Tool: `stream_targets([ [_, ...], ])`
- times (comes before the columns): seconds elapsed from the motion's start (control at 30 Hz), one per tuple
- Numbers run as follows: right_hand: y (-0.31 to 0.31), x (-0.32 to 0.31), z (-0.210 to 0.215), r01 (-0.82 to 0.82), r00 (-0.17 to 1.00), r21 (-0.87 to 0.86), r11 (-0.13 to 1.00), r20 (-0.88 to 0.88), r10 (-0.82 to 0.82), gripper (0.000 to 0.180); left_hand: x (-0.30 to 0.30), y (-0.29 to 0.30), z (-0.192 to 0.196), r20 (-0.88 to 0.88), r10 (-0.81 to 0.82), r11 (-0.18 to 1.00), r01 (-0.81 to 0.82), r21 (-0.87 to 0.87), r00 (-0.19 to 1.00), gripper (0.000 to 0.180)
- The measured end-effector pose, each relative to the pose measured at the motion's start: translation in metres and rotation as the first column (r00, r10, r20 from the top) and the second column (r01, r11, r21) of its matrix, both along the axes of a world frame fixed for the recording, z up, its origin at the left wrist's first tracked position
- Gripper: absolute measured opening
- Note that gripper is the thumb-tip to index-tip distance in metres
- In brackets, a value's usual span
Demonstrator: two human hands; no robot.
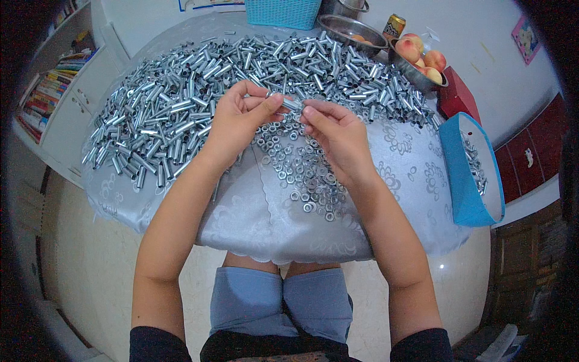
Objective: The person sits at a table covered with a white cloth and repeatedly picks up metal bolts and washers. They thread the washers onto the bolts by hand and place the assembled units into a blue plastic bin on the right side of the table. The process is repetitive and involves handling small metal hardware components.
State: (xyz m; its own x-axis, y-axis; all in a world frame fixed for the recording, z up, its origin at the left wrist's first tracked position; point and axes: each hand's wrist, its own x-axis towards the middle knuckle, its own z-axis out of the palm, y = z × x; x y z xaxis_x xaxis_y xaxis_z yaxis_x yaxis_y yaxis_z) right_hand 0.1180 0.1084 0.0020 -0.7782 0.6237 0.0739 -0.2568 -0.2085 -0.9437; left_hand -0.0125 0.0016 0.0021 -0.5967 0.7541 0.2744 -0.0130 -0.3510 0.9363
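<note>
Above the middle of the table, my left hand (240,117) pinches a short silver metal tube (291,105) between thumb and fingers, its right end pointing toward my other hand. My right hand (339,134) is closed at that end, thumb against forefinger. Whatever small piece sits in this pinch is too hidden to name. Below and between the hands lie many loose metal nuts (294,179), spread toward the near edge. A wide heap of similar metal tubes (181,108) covers the far and left parts of the table, behind my hands.
A silvery patterned cloth (241,223) covers the round table. A blue fabric box (456,181) at the right edge holds more metal pieces. Behind the heap stand a metal bowl of peaches (416,75), a steel basin (338,27), a can (394,27), a red box (458,96) and a turquoise basket (282,13).
</note>
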Motion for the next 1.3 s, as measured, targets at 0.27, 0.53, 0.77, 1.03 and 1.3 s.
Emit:
stream_targets([
  [0.27,-0.001,0.007,0.014,0.186,0.983,0.235,0.954,-0.05,-0.179,0.019,0.008,-0.003,-0.002,-0.072,-0.281,0.945,0.262,-0.197,0.957,0.024],
  [0.53,-0.018,0.008,0.017,0.036,0.997,0.355,0.934,-0.081,-0.007,0.022,0.009,-0.007,0.002,0.149,-0.281,0.916,0.311,-0.254,0.948,0.043],
  [0.77,0.006,0.003,-0.009,-0.083,0.95,0.88,0.468,0.212,-0.23,0.02,-0.015,-0.01,-0.002,0.463,-0.283,0.9,0.399,-0.173,0.84,0.042],
  [1.03,0.009,0.001,-0.021,-0.194,0.931,0.963,0.187,0.24,-0.273,0.016,-0.003,-0.01,0.004,0.388,-0.243,0.879,0.371,-0.299,0.889,0.04],
  [1.3,0.003,0.0,-0.006,0.08,0.987,0.475,0.876,0.086,-0.137,0.017,0.001,-0.009,0.004,0.267,-0.224,0.817,0.33,-0.473,0.937,0.042],
])
